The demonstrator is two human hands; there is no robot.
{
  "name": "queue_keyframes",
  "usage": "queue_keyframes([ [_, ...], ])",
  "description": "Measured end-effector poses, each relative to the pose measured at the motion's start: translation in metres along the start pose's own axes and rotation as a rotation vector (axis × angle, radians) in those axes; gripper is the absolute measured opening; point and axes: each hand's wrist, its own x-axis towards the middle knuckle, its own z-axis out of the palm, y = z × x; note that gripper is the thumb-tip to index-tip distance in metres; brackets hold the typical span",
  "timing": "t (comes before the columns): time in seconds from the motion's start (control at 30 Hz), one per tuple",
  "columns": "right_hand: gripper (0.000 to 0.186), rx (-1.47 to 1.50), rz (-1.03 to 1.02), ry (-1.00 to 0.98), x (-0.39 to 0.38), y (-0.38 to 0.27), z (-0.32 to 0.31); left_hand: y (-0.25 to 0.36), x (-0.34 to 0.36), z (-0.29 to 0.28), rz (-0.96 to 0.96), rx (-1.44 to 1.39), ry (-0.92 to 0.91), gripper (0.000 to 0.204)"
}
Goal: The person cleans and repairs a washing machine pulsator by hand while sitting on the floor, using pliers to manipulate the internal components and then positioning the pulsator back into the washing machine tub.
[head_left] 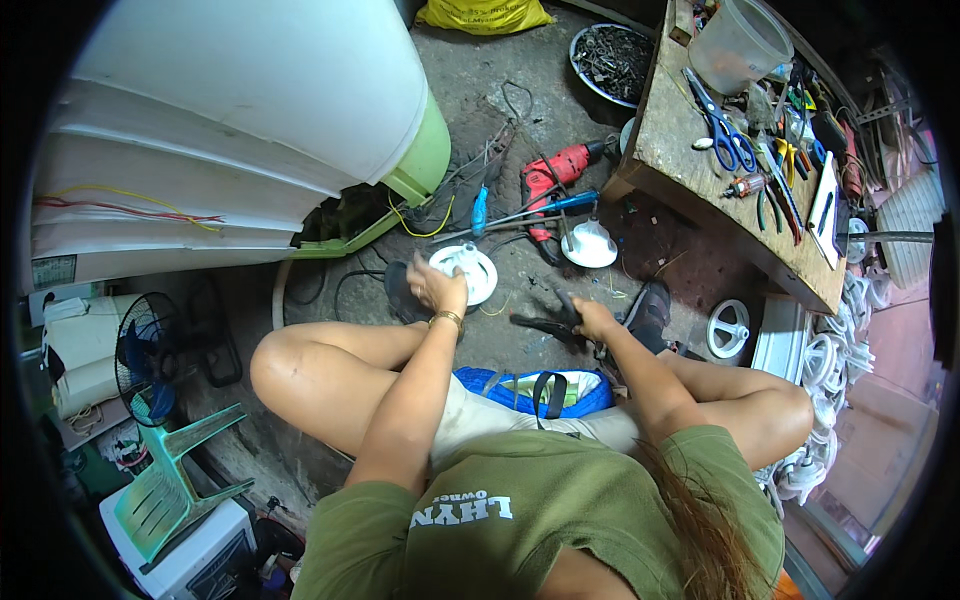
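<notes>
My left hand (437, 290), slightly blurred, is closed at the left rim of a white round plastic wheel (482, 277), with its thumb over the wheel's face. The wheel is held just above the floor between my knees. To the right, my right hand (594, 320) is closed around a dark, two-armed tool that looks like pliers (545, 326). The tool points left toward the wheel, apart from it. Beyond my hands, a second white round part (590, 247) rests on the floor. A spoked white wheel (728, 329) lies by my right foot.
A red power drill (560, 172) and blue-handled screwdrivers (478, 212) lie ahead. At right stands a wooden bench (690, 170) with scissors (725, 130). A large white-and-green machine housing (250, 90) fills the left. A blue bag (590, 392) sits before my lap.
</notes>
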Motion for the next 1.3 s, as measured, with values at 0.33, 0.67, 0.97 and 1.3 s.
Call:
queue_keyframes([
  [0.33, 0.069, -0.143, -0.606, 0.677, -0.039, -0.136, -0.122, 0.030, -0.055, -0.012, -0.506, -1.281, -1.690, 0.080],
  [0.67, 0.114, 0.644, -0.305, -0.002, -0.011, -0.138, -0.052, 0.034, -0.052, -0.029, -0.511, -1.423, -1.458, 0.065],
  [0.97, 0.094, 0.093, 0.132, 0.134, 0.012, -0.174, -0.064, -0.035, 0.005, 0.002, -0.524, -0.319, -0.257, 0.084],
  [1.3, 0.082, 0.083, 0.082, 0.158, 0.044, -0.180, -0.040, -0.092, 0.001, 0.057, -0.374, -0.493, -0.233, 0.056],
])
